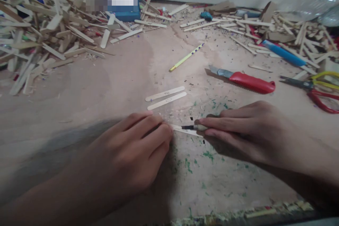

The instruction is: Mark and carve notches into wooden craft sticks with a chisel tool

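Observation:
Under the fingertips of my left hand [140, 144] lies the left end of a pale popsicle stick [192, 132], pinched and held down on the table. My right hand [246, 130] grips a small craft knife [200, 127] with a light handle. Its dark blade rests on or just over the stick, between my two hands. The stick's left end is hidden by my fingers. Just beyond, two more popsicle sticks [166, 101] lie side by side with small pencil outlines drawn near their middles.
A yellow pencil [186, 57] lies farther back. To the right are a red utility knife [251, 82], scissors [312, 85] and a blue-handled tool [284, 53]. Heaps of wooden sticks [53, 28] fill the back left and back right. Green specks dot the wooden table [127, 74].

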`<state>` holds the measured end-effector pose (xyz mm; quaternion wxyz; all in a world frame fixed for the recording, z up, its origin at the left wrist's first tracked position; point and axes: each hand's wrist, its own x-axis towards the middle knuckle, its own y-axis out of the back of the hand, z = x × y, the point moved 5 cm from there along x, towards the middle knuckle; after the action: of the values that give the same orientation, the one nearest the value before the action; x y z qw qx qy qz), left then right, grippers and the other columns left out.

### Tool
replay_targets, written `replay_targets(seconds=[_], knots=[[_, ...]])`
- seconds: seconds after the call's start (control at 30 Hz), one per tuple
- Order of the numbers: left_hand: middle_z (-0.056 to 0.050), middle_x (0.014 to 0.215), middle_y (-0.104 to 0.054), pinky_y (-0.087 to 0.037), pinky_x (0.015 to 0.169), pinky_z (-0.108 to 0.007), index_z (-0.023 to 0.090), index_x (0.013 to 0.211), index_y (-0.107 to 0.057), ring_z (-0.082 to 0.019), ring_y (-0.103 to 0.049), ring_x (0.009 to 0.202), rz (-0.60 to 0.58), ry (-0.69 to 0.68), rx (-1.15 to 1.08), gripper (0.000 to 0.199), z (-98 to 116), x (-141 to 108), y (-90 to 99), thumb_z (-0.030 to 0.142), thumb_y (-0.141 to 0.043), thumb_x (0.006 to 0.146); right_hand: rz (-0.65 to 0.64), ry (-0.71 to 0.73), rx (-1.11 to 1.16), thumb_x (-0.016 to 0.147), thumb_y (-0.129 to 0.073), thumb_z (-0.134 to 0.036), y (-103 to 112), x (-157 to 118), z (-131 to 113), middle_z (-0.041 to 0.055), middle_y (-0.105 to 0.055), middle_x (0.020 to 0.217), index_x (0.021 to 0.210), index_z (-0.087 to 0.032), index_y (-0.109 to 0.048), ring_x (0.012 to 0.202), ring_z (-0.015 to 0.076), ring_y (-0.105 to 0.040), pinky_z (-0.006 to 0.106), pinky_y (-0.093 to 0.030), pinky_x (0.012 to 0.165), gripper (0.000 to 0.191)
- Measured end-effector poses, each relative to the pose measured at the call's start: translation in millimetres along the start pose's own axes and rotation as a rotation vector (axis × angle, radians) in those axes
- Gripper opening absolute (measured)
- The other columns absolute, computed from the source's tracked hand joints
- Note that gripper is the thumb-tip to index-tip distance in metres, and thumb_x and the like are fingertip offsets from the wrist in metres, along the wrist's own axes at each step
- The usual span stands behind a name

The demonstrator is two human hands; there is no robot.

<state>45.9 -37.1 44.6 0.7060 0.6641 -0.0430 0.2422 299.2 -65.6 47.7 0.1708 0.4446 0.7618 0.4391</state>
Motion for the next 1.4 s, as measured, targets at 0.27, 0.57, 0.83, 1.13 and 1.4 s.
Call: replay_targets(seconds=[0.27,0.57,0.83,1.13,1.4], knots=[[-0.01,0.123,-0.087,-0.061,0.11,-0.05,0.009,0.12,-0.086,-0.03,-0.075,0.114,0.029,0.006,-0.01,0.035,2.2,-6.8,-6.1,0.008,-0.053,0.132,0.006,0.021,0.076,0.134,-0.068,-0.03,-4.0,1.1,4.4,0.0048,-0.087,0.092,0.14,-0.014,-0.092,0.071,0.0138,-0.079,0.029,-0.052,0.064,0.03],[-0.009,0.12,-0.09,-0.065,0.109,-0.049,0.012,0.116,-0.086,-0.029,-0.08,0.109,-0.001,-0.007,0.013,0.037,-0.7,-4.0,-2.0,0.008,-0.052,0.13,0.029,0.0,0.112,0.132,-0.071,-0.03,-2.5,2.3,5.0,0.0047,-0.084,0.086,0.136,-0.013,-0.095,0.068,0.0146,-0.076,0.029,-0.051,0.062,0.03],[-0.009,0.12,-0.091,-0.069,0.109,-0.047,0.009,0.124,-0.086,-0.028,-0.082,0.111,0.009,0.002,0.008,0.029,-0.8,-2.2,-0.1,0.007,-0.057,0.129,0.009,-0.05,0.187,0.131,-0.073,-0.027,-4.1,1.4,6.3,0.0055,-0.089,0.092,0.138,-0.015,-0.095,0.074,0.0146,-0.082,0.027,-0.053,0.064,0.026],[-0.01,0.12,-0.091,-0.072,0.105,-0.048,0.007,0.122,-0.085,-0.029,-0.085,0.109,-0.045,-0.051,0.037,0.04,-0.1,3.0,6.4,0.005,-0.045,0.131,0.004,-0.109,0.247,0.13,-0.074,-0.028,-4.0,4.1,4.7,0.0037,-0.088,0.091,0.126,-0.02,-0.096,0.073,0.016,-0.079,0.03,-0.054,0.065,0.024],[-0.01,0.118,-0.089,-0.069,0.108,-0.048,0.007,0.124,-0.083,-0.028,-0.081,0.109,0.019,-0.009,-0.015,0.029,0.4,-4.3,-0.4,0.007,-0.055,0.13,-0.05,-0.127,0.229,0.133,-0.069,-0.031,-8.4,5.4,2.3,0.0051,-0.09,0.092,0.118,-0.016,-0.095,0.072,0.0133,-0.078,0.027,-0.052,0.066,0.034]])
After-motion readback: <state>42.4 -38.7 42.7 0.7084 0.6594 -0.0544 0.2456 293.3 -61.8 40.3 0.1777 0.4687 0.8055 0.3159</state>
